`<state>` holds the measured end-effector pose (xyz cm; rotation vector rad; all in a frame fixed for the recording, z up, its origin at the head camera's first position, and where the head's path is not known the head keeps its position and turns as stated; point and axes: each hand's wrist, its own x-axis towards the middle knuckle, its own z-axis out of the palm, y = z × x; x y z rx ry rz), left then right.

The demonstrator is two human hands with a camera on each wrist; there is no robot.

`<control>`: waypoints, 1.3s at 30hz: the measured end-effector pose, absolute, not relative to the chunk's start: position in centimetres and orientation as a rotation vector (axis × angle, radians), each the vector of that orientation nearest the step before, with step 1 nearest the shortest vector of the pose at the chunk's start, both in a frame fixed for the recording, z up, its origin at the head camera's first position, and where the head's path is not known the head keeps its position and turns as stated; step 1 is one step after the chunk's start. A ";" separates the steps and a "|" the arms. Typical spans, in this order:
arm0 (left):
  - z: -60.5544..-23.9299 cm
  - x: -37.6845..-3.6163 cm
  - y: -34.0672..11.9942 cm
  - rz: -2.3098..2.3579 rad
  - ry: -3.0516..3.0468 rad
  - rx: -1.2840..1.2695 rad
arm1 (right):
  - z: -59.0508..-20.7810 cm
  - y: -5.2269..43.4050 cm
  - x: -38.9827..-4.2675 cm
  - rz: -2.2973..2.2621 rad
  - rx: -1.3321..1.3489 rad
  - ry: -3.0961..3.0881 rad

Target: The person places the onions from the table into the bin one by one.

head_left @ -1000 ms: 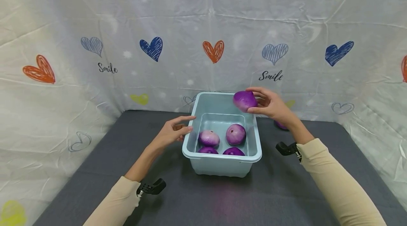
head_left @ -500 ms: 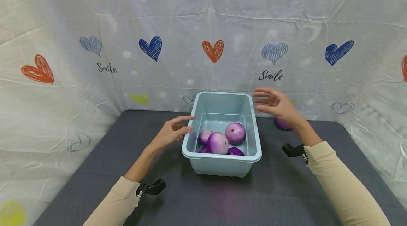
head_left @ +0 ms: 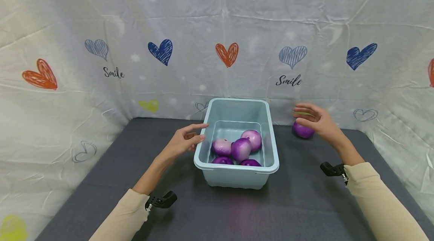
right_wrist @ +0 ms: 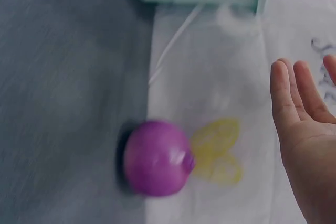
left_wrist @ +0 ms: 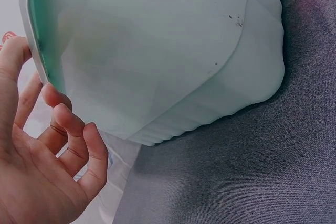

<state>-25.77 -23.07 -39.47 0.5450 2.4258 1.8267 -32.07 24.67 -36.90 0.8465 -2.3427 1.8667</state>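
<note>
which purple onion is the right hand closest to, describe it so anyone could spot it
Start at the pale blue plastic tub on the dark grey table. To its right, by the back cloth wall, the open right hand hovers beside one round purple onion. It alone lies outside the tub.

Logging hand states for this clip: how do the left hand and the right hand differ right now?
The left hand rests at the blue bin rim; the right hand hovers, open, by the loose purple onion on the table. The left touches the bin; the right's contact is unclear. Both hold nothing.
</note>
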 end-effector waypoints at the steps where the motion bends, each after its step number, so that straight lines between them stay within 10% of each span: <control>1: -39.5 -25.8 -23.1 1.828 2.424 0.545 | -37.1 25.1 -31.9 1.852 0.802 -2.368; 39: -39.5 -25.8 -23.1 1.835 2.412 0.513 | -43.7 30.1 -35.0 1.529 0.497 -2.737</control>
